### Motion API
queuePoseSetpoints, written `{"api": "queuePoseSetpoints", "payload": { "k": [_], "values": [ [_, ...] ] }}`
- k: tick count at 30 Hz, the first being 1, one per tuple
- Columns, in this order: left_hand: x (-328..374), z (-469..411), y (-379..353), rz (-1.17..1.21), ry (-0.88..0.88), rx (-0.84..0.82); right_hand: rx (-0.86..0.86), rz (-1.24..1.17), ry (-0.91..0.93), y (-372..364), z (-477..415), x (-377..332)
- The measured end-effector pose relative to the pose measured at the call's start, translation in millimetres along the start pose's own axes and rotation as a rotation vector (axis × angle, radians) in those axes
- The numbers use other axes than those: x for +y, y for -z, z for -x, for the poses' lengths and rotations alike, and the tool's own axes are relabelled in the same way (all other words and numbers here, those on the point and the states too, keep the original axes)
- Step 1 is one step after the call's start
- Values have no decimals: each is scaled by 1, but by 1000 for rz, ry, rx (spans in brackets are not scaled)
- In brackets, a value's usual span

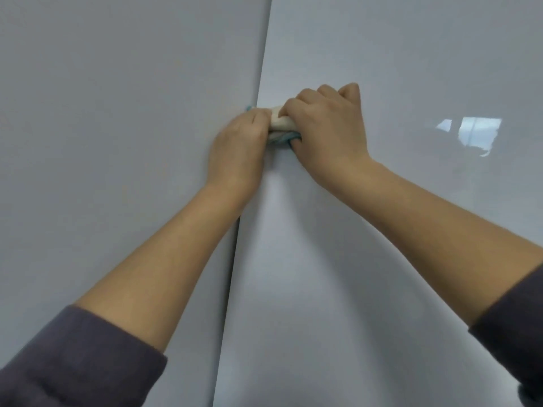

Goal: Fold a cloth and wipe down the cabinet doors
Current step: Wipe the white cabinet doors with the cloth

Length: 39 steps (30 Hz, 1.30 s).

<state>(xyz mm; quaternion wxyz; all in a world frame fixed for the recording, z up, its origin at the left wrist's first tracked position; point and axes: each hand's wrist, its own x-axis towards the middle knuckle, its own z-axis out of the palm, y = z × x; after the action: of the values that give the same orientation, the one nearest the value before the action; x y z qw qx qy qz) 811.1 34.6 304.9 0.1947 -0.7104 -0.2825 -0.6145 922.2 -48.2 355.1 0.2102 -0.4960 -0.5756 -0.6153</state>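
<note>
A small bunched cloth [279, 122], white with a teal edge, is pressed against the seam between two glossy grey cabinet doors. My left hand [239, 145] grips its left end, with a bit of teal showing past the fingers. My right hand [329, 124] grips its right end, fingers curled over it. Most of the cloth is hidden under both hands. The left door [117, 127] and the right door [411, 69] fill the view, and the right door's edge stands slightly forward of the left one.
The dark gap [235, 245] between the doors runs from top centre down to the bottom. A window reflection [473, 133] shines on the right door. No handles or other objects are in view.
</note>
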Motion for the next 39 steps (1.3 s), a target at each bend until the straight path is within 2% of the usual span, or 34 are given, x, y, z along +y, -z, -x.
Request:
{"api": "queuePoseSetpoints", "payload": {
  "k": [5, 12, 18, 22, 33, 39],
  "values": [
    [-4, 57, -5, 56, -12, 8, 14, -88, 24, -12, 43, -27],
    [-15, 112, -10, 38, 0, -107, 34, -100, 62, -22, 92, -50],
    [-11, 67, -2, 35, -9, -56, 90, 0, 35, -16, 53, -31],
    [-7, 35, -2, 36, -8, 2, 20, 3, -59, -10, 28, -24],
    [-1, 132, -5, 132, -78, -66, -2, -94, 78, -7, 126, -45],
    [4, 58, -2, 118, -125, -33, 41, -45, -33, 6, 79, -17]
  ]
}}
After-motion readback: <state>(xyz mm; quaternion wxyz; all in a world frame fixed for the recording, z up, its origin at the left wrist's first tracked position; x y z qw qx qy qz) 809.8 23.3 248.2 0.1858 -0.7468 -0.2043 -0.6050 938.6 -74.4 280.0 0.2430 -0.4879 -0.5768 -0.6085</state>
